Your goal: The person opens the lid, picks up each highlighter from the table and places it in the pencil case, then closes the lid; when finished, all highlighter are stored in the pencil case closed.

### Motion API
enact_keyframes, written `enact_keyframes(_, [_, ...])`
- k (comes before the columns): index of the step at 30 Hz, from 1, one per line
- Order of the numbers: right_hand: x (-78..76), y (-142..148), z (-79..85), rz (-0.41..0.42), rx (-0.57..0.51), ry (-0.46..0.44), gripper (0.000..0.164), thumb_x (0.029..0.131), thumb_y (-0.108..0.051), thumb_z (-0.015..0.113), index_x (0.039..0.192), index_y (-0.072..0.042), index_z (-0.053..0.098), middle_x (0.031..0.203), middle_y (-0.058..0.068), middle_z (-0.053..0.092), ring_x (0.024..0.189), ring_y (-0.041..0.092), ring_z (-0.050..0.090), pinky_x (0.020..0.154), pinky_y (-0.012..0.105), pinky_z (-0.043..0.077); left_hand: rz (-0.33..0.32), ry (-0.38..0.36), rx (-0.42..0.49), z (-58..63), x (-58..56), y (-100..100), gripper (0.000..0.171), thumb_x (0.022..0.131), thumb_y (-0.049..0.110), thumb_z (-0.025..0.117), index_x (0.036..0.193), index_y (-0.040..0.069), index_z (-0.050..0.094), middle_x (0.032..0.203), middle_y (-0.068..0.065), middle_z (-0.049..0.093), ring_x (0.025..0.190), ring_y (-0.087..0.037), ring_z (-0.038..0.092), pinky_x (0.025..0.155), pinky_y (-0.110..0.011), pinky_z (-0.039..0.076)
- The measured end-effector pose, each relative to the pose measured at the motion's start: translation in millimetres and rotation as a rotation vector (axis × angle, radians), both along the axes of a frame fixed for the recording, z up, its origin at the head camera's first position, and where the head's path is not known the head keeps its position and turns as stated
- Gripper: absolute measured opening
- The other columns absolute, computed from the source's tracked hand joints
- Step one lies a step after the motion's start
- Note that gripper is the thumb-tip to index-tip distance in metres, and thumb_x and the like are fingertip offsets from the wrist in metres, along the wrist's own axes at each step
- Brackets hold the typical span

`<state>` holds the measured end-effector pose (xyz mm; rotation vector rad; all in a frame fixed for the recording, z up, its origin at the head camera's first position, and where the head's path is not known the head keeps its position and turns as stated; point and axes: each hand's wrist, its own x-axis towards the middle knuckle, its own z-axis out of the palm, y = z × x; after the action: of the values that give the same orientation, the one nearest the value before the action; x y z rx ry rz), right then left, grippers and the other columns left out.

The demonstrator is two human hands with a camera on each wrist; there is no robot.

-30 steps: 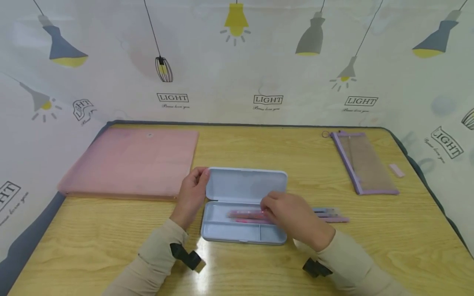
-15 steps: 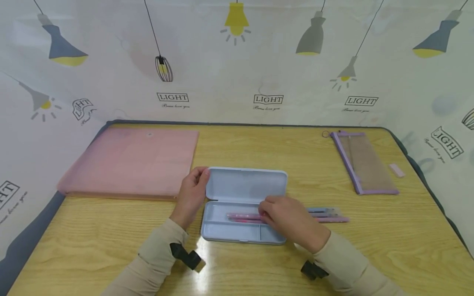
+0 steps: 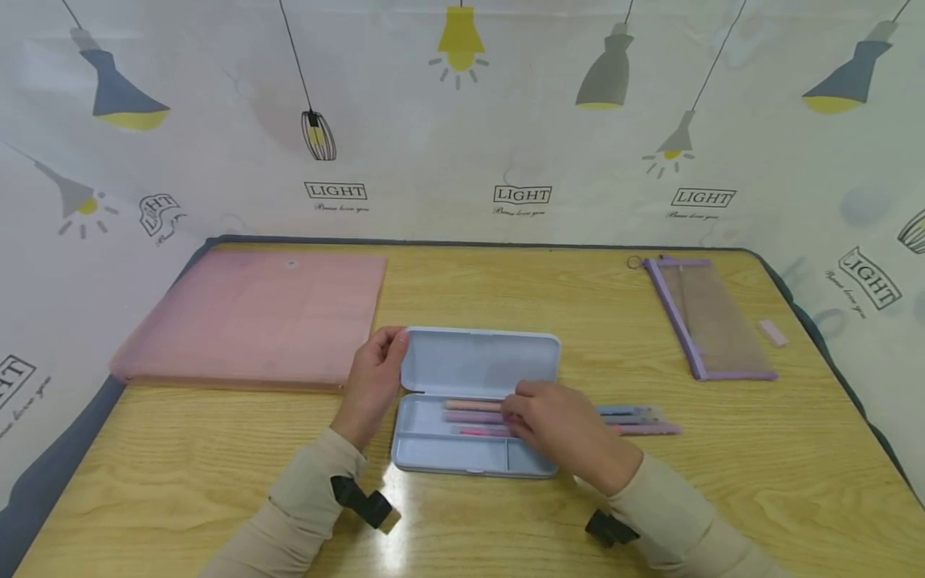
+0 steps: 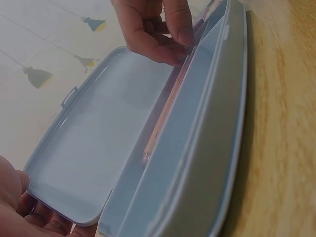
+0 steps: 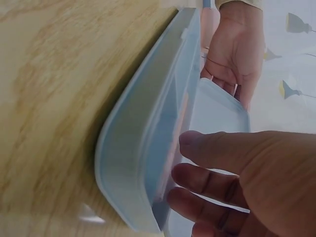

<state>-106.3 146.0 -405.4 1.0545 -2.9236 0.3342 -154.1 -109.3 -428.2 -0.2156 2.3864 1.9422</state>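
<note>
A light blue pencil case (image 3: pixel 450 456) lies open on the table, its lid (image 3: pixel 470 361) tilted back. My left hand (image 3: pixel 374 369) grips the lid's left edge, thumb in front and fingers behind. A peach pen (image 3: pixel 473 405), a purple pen (image 3: pixel 470 417) and a pink pen (image 3: pixel 480 432) lie in the long rear compartment. Above their right ends hovers my right hand (image 3: pixel 564 429), fingertips close over the pens. In the right wrist view its thumb (image 5: pixel 195 145) and fingers stand apart, loosely bent, with nothing visible between them. The hand hides the pens' right ends.
Several pens (image 3: pixel 636 416) lie on the table right of the case, partly behind my right hand. A pink folder (image 3: pixel 260 321) fills the back left. At the right are a mesh pouch (image 3: pixel 715 321) with purple trim and a small pink eraser (image 3: pixel 773 332).
The bunched pens under my right hand have spread apart in the rear compartment, and the peach one now shows along the back. My right hand has shifted slightly left; the left hand stays still.
</note>
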Motion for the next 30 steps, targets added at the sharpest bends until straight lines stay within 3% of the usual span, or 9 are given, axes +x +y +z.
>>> enact_keyframes(4, [3.4, 10.8, 7.4, -0.035, -0.031, -0.018, 0.012, 0.088, -0.018, 0.075, 0.099, -0.015, 0.074, 0.088, -0.005, 0.064, 0.074, 0.007, 0.059, 0.064, 0.025, 0.051, 0.002, 0.005, 0.004, -0.9, -0.3, 0.4, 0.035, 0.105, 0.033, 0.047, 0.120, 0.005, 0.061, 0.109, -0.012, 0.061, 0.095, -0.019, 0.053, 0.078, -0.027, 0.045])
enact_keyframes(11, [4.9, 47.5, 23.0, -0.136, -0.072, 0.049, 0.016, 0.085, -0.015, 0.078, 0.100, -0.014, 0.072, 0.089, -0.003, 0.067, 0.077, 0.011, 0.065, 0.064, 0.028, 0.053, 0.000, 0.002, 0.009, -1.2, -1.6, 0.0, 0.034, 0.105, 0.033, 0.046, 0.121, 0.006, 0.060, 0.110, -0.011, 0.062, 0.097, -0.018, 0.054, 0.080, -0.029, 0.046])
enact_keyframes(16, [2.2, 80.0, 31.3, -0.218, -0.062, -0.013, 0.018, 0.088, -0.016, 0.075, 0.105, -0.014, 0.071, 0.094, -0.003, 0.067, 0.085, 0.014, 0.064, 0.072, 0.036, 0.054, 0.002, -0.006, 0.008, 0.0, -1.2, -0.2, 0.034, 0.106, 0.032, 0.046, 0.121, 0.006, 0.060, 0.111, -0.011, 0.062, 0.098, -0.018, 0.054, 0.081, -0.030, 0.046])
enact_keyframes(24, [-7.8, 124.0, 21.9, -0.253, -0.081, -0.107, 0.019, 0.089, -0.012, 0.072, 0.107, -0.009, 0.071, 0.101, 0.004, 0.070, 0.092, 0.022, 0.065, 0.078, 0.043, 0.054, 0.006, -0.012, 0.000, 1.3, -0.6, 0.2, 0.034, 0.106, 0.032, 0.046, 0.121, 0.006, 0.060, 0.112, -0.010, 0.062, 0.099, -0.018, 0.054, 0.081, -0.028, 0.046])
enact_keyframes(30, [-11.5, 142.1, 10.1, -0.245, -0.063, -0.151, 0.012, 0.089, -0.012, 0.072, 0.101, -0.011, 0.072, 0.097, 0.001, 0.070, 0.092, 0.023, 0.066, 0.078, 0.044, 0.054, 0.002, 0.002, 0.009, -0.4, -1.0, 0.5, 0.034, 0.105, 0.032, 0.047, 0.120, 0.005, 0.061, 0.111, -0.012, 0.062, 0.098, -0.018, 0.054, 0.082, -0.028, 0.045])
